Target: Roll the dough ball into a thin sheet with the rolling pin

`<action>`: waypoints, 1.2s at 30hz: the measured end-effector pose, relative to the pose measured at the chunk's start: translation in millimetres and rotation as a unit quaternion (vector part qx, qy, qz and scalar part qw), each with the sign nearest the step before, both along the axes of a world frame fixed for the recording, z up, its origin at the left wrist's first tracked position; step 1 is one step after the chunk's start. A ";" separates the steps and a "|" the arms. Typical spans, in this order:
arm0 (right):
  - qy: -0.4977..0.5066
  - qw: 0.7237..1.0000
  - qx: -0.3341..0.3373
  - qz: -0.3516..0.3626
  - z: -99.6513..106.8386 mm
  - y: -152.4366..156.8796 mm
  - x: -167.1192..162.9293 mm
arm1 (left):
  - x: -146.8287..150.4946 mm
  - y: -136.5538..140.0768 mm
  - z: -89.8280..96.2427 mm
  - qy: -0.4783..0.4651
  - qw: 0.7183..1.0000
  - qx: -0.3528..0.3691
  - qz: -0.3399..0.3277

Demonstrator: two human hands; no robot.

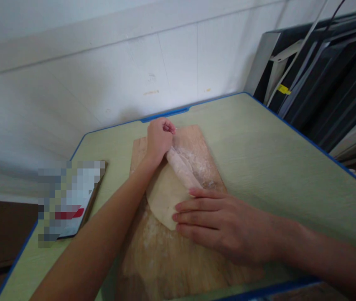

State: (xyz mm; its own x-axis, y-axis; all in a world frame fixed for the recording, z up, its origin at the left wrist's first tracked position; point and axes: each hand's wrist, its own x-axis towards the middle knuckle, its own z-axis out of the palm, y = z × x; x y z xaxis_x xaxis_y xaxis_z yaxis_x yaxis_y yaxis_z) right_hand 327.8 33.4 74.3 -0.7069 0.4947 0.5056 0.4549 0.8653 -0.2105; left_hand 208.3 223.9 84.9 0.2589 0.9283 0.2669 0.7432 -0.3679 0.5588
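Observation:
A flat sheet of pale dough lies on a floured wooden board. Its right edge is folded over into a narrow roll. At the far end of that roll, my left hand is closed, fingers curled on the dough's edge; the fingertips are partly hidden. My right hand rests at the near end, its fingers stretched out and lying flat across the dough and the end of the roll. The right thumb cannot be made out.
The board lies on a pale green table with a blue edge. To the left is a flat item, partly blurred out, with a white and red surface. A white wall stands behind; dark panels lean at the right.

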 end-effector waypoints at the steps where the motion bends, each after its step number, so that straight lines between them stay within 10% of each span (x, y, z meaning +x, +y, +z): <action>1: 0.002 1.000 -0.001 -0.001 -0.3 0.3 0.4 | 2.1 1.4 -0.5 -0.003 1.000 0.002 0.001; 36: -0.005 1.000 0.015 -0.002 2.9 0.4 1.5 | 5.8 3.2 0.7 0.030 0.999 -0.035 -0.022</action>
